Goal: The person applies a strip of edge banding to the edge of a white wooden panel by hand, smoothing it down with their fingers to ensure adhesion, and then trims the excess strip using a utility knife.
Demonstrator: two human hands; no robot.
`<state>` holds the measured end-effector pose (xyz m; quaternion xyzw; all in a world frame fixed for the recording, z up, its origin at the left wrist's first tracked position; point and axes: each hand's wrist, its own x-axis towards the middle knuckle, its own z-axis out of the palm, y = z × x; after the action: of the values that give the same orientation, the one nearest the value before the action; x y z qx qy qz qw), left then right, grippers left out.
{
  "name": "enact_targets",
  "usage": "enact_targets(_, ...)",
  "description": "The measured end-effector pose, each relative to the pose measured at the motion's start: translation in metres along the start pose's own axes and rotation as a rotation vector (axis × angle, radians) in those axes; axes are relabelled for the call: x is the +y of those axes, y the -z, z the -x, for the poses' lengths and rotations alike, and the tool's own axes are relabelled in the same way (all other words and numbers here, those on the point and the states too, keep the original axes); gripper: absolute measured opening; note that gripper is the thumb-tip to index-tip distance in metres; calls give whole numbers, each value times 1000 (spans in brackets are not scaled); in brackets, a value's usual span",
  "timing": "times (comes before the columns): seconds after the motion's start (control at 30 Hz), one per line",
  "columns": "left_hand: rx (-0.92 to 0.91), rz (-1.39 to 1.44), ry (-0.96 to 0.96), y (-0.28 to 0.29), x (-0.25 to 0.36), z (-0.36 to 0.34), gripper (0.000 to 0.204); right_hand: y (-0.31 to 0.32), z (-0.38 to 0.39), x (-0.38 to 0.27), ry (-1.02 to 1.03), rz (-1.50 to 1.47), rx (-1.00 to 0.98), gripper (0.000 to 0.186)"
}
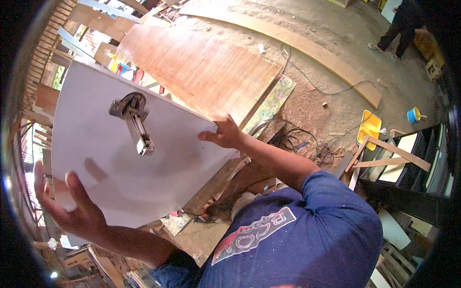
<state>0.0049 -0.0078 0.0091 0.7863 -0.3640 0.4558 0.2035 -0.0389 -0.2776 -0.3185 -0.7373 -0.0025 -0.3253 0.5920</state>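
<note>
A white panel [158, 177] with a metal hinge [132, 120] mounted near its upper part stands tilted in front of me at the left. My right hand [224, 132] grips the panel's right edge, thumb on the white face. At the lower left, my left hand [77, 206] has its fingers raised and apart beside the panel; whether it touches the surface I cannot tell.
A large wooden board [201, 67] lies behind the panel. A long strip [307, 45], cables, a yellow tray [369, 127], a blue-and-white tub [413, 115] and black furniture with wood pieces [408, 182] occupy the right. A person [403, 29] stands at the upper right.
</note>
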Motion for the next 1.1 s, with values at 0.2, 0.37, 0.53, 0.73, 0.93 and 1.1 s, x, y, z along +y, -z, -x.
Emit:
enact_targets(0.2,-127,-156,106,-24,33,-35,51,25,30,48,78,80,106,59)
enact_targets(0.37,-83,-96,178,-23,42,-28,58,76,134,155,-559,229,652,48)
enact_targets(0.53,-12,20,205,-27,40,-18,44,135,190,248,-1292,-473,785,91)
enact_targets(0.73,7,-35,182,-21,30,-21,59,167,147,286,-1083,-769,1182,46)
enact_targets(0.93,223,108,404,-15,2,-18,66,243,120,292,-866,-585,1161,18)
enact_targets(1.1,401,-96,292,-18,-1,-22,68,297,72,297,-756,-529,803,15)
